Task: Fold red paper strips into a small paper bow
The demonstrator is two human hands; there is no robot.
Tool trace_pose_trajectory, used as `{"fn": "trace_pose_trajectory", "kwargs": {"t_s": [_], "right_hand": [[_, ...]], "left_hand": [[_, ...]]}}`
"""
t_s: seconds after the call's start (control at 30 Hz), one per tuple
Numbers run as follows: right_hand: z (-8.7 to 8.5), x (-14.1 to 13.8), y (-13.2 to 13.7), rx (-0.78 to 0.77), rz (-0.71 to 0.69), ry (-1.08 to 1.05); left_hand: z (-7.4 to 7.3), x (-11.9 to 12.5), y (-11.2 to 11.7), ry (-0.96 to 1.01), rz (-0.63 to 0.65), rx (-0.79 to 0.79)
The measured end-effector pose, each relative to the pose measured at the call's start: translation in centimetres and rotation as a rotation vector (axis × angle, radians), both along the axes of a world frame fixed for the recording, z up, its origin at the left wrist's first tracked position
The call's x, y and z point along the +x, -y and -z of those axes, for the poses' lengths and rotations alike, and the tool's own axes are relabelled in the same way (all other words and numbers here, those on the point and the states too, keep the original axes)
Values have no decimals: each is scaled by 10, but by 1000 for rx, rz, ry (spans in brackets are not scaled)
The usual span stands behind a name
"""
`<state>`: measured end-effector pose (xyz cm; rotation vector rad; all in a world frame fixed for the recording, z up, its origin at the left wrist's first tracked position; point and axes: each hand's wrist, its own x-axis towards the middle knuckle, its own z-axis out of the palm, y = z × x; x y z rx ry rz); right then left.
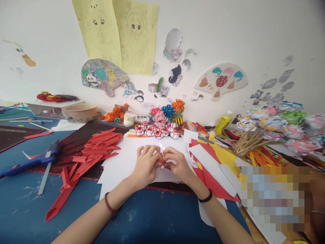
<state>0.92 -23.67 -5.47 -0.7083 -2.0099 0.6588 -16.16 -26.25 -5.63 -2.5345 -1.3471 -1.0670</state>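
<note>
My left hand [146, 163] and my right hand [176, 163] meet over white paper sheets [122, 162] in the middle of the table. Both have their fingers pinched on a small folded red-and-white paper piece [162, 159] held between them. A red band circles my left wrist and a black one my right. Just beyond my hands lies a row of finished red-and-white folded paper pieces [157, 130].
A pile of folded red paper strips [98, 145] lies to the left, with a blue glue gun [30, 161] beyond it. Red, white and yellow sheets [215, 162] lie on the right beside paper flowers on sticks [269, 130]. A yellow glue bottle [222, 124] stands by the wall.
</note>
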Motion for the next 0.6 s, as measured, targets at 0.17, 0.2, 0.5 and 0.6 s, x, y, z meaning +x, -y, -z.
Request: {"fn": "trace_pose_trajectory", "kwargs": {"t_s": [0.17,0.2,0.5,0.6], "right_hand": [[-4,1,1,167,257,-15],[-4,1,2,199,290,-3],[12,1,-1,375,285,384],[15,0,-1,438,238,427]], "left_hand": [[-2,1,-3,-30,-215,68],[-2,1,-4,-23,-243,80],[-6,-5,-5,68,-172,5],[-9,-8,-6,75,-171,-39]]}}
